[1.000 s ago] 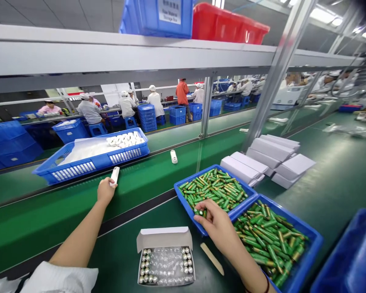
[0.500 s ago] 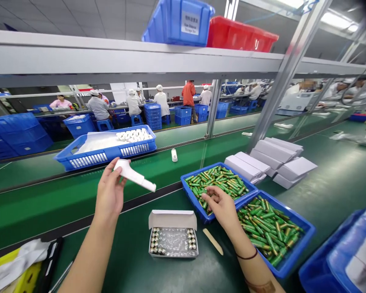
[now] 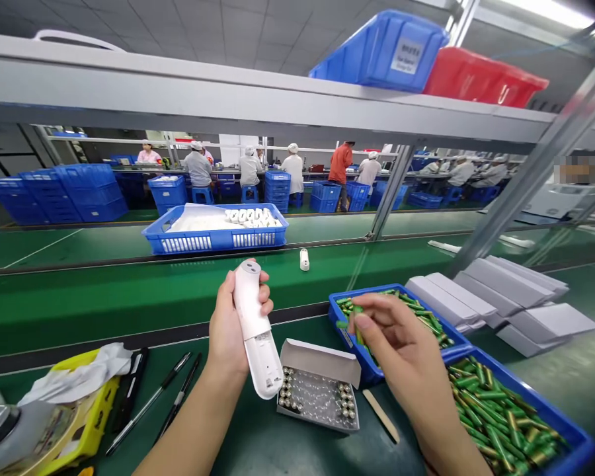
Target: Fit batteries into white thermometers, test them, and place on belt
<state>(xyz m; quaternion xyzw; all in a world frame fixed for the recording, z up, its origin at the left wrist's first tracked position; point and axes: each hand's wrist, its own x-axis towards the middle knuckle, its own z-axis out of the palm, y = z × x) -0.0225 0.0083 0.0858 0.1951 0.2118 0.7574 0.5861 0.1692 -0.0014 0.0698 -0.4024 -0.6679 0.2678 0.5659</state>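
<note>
My left hand [image 3: 231, 330] is closed round a white handheld device [image 3: 252, 301], its two-hole end up and its open battery compartment facing me. Between the thumb and fingers of my right hand [image 3: 401, 344] are green batteries [image 3: 359, 324]; how many I cannot tell. That hand is over the near edge of a blue tray [image 3: 334, 311] of green batteries. A second blue tray [image 3: 582, 439] of batteries lies to its right. Below the device, a small open carton [image 3: 322, 357] holds silver-ended batteries at both sides and clear plastic in the middle.
A wooden stick [image 3: 381, 415] lies right of the carton. White boxes [image 3: 515, 291] are piled behind the trays. One white part [image 3: 304, 260] rests on the green belt [image 3: 129, 291], before a blue basket [image 3: 213, 241]. Pens [image 3: 149, 403] and a yellow bin [image 3: 96, 413] are at left.
My left hand has turned the device so its open compartment faces me. My right hand has lifted from the battery tray with green batteries. The view has shifted left.
</note>
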